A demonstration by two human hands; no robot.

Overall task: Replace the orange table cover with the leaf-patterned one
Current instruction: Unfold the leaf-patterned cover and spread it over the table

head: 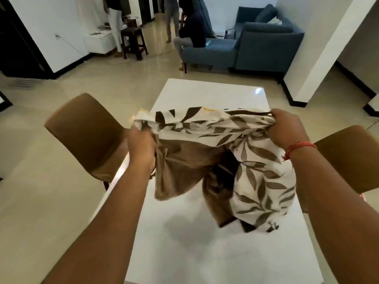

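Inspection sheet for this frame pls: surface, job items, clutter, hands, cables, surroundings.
Surface: white glossy table, bare; no orange cover seen.
Job items: leaf-patterned cover bunched, held up above the table, not yet spread; its lower folds hang toward the tabletop.
Clutter: nothing seen on the table.
Hands: left hand grips the cover's left end; right hand grips the right end, red thread on its wrist.
Cables: thin cord running down the far left wall.
Surroundings: brown chairs either side, blue sofa, dark stool, people at the far end.
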